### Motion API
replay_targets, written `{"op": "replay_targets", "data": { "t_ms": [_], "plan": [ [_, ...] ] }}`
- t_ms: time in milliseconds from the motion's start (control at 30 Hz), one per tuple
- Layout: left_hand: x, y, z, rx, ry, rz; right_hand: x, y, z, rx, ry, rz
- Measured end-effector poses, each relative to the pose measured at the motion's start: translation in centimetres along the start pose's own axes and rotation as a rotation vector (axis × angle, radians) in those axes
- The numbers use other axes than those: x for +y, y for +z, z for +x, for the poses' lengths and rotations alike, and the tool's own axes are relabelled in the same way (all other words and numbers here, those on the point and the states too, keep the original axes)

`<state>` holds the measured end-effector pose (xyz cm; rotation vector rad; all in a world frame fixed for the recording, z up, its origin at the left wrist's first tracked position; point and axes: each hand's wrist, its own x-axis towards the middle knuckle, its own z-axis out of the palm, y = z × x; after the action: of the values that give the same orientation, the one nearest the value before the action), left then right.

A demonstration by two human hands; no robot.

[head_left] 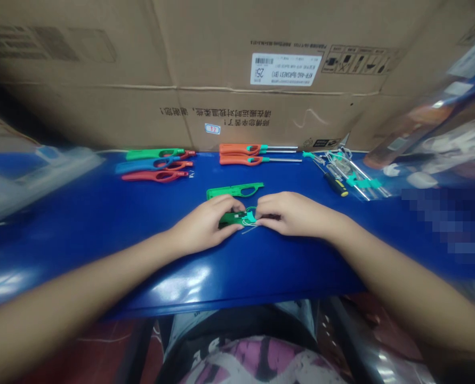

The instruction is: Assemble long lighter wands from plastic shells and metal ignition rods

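Note:
My left hand (205, 226) is closed around a green lighter casing half (226, 219), its inner side up, low over the table. In front of its fingers sit a teal plastic part (250, 217) and thin white wires. My right hand (287, 213) pinches at the teal part's right side; its fingertips partly cover what they grip. A thin metal strip or wire (248, 230) sticks out below the fingers. Just beyond both hands lies the other green casing half (233, 191), with a trigger loop at its right end.
Green (153, 154), blue (141, 166) and red lighter handles (153, 176) lie back left. Two orange lighters (237, 149) with metal tubes rest at the back middle. Back right are a screwdriver (336, 184) and metal tubes with teal parts (361, 182). A cardboard box (133, 101) walls the back.

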<state>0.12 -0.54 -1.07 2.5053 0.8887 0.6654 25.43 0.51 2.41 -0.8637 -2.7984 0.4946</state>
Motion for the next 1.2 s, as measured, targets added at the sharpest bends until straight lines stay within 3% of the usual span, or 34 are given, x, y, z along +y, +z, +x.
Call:
{"op": "replay_targets", "data": {
  "t_ms": [467,667,1200],
  "plan": [
    [0.52,0.01,-0.12,-0.018,-0.028,0.059,0.12,0.39,0.59,0.075,0.137,0.084],
    [0.34,0.23,0.02,0.047,-0.055,0.060,0.21,0.78,0.60,0.079,0.078,0.059],
    [0.18,-0.01,0.13,0.022,-0.051,0.051,0.49,0.61,0.23,0.019,-0.007,0.054]
  ]
}}
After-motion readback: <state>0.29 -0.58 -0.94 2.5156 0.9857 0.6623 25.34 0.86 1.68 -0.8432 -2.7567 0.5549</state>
